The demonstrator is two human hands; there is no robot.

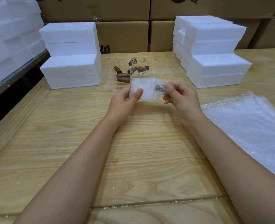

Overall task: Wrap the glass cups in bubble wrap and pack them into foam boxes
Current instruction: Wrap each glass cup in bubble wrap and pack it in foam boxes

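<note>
1. Pale wooden surface (133, 151) fills most of the view, and brown cardboard cartons (122, 36) stand stacked like a wall at its far edge.
2. A bubble-wrap bundle (147, 92) is held in the air above the surface, between the two hands. Every place below is given from it.
3. The left hand (125, 102) grips the bundle's left end, with the thumb pressed on the near face and the fingers (127, 99) curled behind the wrap.
4. The right hand (182, 97) pinches the bundle's right end, its fingers curled round the crumpled wrap.
5. A brown piece (159, 91) shows through the wrap near the bundle's right end. Whether a glass sits inside cannot be told.
6. Just beyond the bundle, clear glass cups (110, 63) sit in a loose group on the surface. They are hard to tell apart one by one.
7. Brown stoppers (123, 79) lie among those cups, two of them on their sides just beyond the bundle's left end.
8. Beyond and left of the bundle stands a stack of white foam boxes (70, 65). A taller stack (214, 62) stands beyond and right of it.
9. Right of the bundle and nearer the person lies a pile of bubble wrap sheets (255, 130), reaching past the picture's edge.
10. Far left of the bundle, off the surface, more white foam blocks (7, 38) are piled.
</note>
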